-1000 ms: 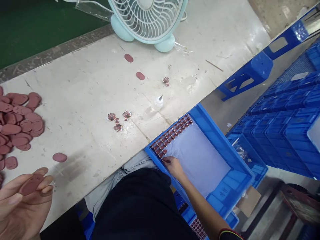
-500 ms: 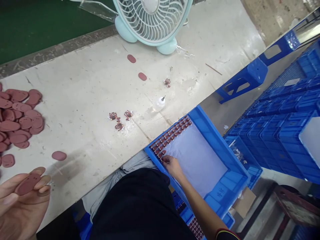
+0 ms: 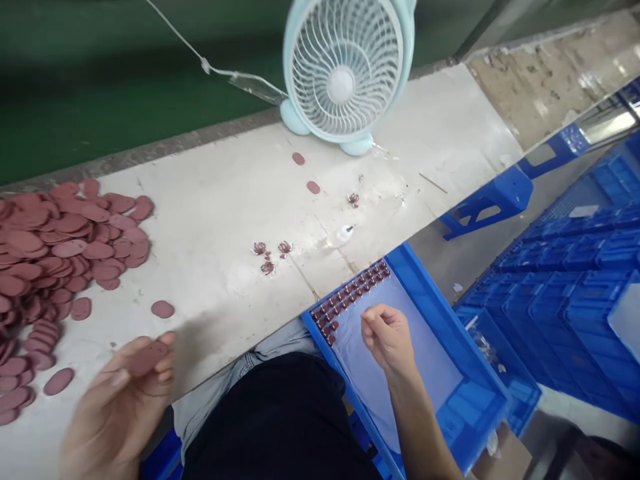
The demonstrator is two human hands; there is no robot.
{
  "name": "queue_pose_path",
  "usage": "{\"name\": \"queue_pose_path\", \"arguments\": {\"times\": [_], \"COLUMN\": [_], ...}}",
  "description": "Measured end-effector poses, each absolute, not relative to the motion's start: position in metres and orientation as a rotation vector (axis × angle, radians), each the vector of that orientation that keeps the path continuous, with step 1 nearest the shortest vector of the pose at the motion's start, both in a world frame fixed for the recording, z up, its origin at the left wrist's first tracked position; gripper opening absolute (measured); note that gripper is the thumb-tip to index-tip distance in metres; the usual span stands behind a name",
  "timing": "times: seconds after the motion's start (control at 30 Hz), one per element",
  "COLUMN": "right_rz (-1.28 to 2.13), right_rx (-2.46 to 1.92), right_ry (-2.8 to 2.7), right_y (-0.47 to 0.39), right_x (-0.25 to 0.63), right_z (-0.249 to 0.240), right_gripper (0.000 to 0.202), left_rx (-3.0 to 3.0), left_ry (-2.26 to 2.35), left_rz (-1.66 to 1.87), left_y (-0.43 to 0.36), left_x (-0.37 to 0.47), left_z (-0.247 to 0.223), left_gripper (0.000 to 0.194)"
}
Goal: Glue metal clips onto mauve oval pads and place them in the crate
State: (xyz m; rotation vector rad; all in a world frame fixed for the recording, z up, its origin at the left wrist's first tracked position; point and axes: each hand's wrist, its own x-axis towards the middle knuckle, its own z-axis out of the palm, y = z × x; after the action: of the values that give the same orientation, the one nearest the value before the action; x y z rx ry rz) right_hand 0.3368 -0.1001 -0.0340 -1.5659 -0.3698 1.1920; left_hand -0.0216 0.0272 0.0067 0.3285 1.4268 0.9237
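In my left hand [image 3: 120, 407] is a flat, reddish-brown oval piece [image 3: 146, 360] with small holes, pinched between thumb and fingers above the table. My right hand [image 3: 390, 337] hovers over the blue crate [image 3: 480, 377], its fingers curled together and no object showing in them. Rows of small dark red pieces [image 3: 350, 291] line the crate's far left side on a pale sheet [image 3: 430, 353]. A large pile of the same ovals [image 3: 75, 233] lies left of my left hand, with one loose oval [image 3: 163, 309] just beyond it.
A light blue fan [image 3: 345, 73] stands at the back of the white table [image 3: 215, 193]. A small bottle [image 3: 343, 235] and clusters of small brown parts [image 3: 267, 268] lie midway. Stacked blue crates [image 3: 560, 287] and a blue stool [image 3: 500, 193] stand at the right.
My right hand has lifted away from the row of pieces in the crate. The left hand still holds its oval, and the view has shifted so more of the pile shows.
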Motion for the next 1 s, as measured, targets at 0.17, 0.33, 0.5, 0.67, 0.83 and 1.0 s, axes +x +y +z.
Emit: {"name": "queue_pose_path", "arguments": {"times": [0.17,0.33,0.5,0.67,0.83,1.0], "right_rz": [1.465,1.509,1.492,1.217,1.230,1.327], "right_rx": [-0.875,-0.388,-0.611,-1.116,-1.147,-1.146], "right_ry": [-0.149,0.033,-0.034,-0.523,-0.579,-0.505], "right_y": [-0.012,0.060,0.062,0.015,-0.002,0.004], "right_x": [0.310,0.314,0.291,0.230,0.207,0.214], "right_z": [-0.018,-0.019,0.013,0.050,0.055,0.050], "right_gripper": [0.054,0.049,0.040,0.037,0.037,0.041], "left_rx": [0.191,0.168,0.151,0.135,0.165,0.208], "left_ry": [1.132,0.865,0.736,0.659,0.631,0.645], "left_rz": [0.859,0.867,0.891,0.894,0.917,0.939], "left_y": [0.011,0.000,-0.002,-0.002,-0.003,0.000], "left_x": [0.021,0.036,0.042,0.049,0.046,0.041], "left_z": [0.013,0.022,0.021,0.019,0.019,0.015], "left_gripper": [0.031,0.023,0.022,0.022,0.035,0.034]}}
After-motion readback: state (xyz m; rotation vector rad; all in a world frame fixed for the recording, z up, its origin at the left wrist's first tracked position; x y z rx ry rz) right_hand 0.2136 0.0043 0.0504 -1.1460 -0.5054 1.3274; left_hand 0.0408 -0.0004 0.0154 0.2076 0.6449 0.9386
